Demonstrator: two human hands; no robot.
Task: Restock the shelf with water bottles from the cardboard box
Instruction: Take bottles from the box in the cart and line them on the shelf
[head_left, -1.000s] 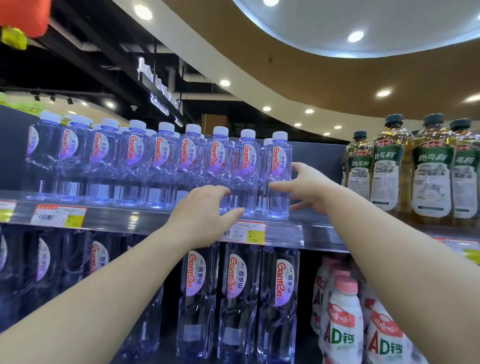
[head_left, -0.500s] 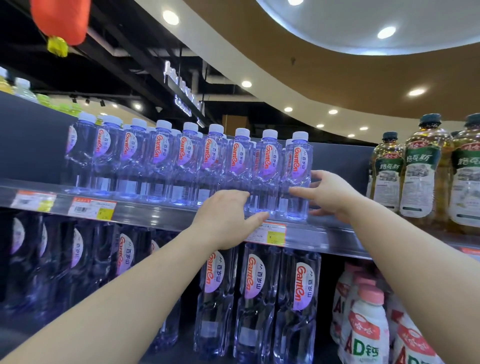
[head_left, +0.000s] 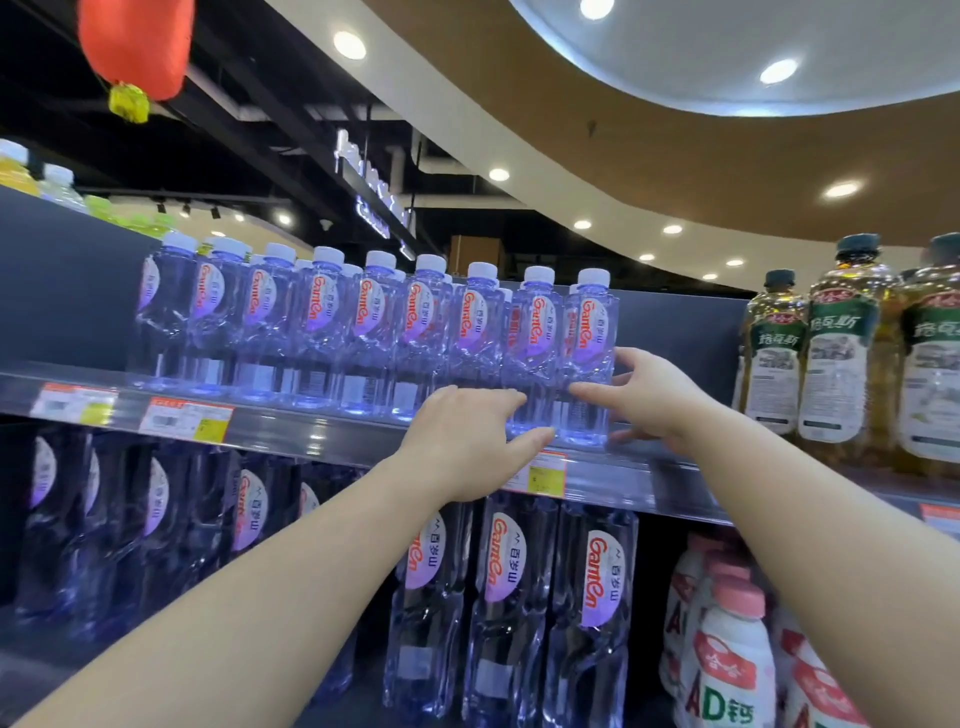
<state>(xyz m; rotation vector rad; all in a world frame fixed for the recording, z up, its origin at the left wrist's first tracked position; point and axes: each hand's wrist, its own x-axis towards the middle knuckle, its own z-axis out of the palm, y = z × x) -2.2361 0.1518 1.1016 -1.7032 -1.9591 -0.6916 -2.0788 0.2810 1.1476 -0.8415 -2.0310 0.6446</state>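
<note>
Clear plastic water bottles (head_left: 363, 332) with white caps are lined up along the upper shelf (head_left: 311, 434), the row ending at its right with the end bottle (head_left: 587, 364). Both hands are raised to that end of the row. The left hand (head_left: 467, 441) is set against the lower bodies of the last two bottles, its fingers extended and close together, thumb stretched beneath along the shelf edge. The right hand (head_left: 644, 400) cups the end bottle from its right side, forefinger across the front and remaining fingers spread behind; a firm clamp cannot be confirmed. The step in hand is judged to be squaring up the end of the row rather than carrying stock. The cardboard box is not in view (presumably below the frame). Bare shelf remains between the end bottle and the yellow-drink bottles (head_left: 831, 353), so the next move is judged to call for release of both hands and a fresh bottle being fetched for that gap.
</note>
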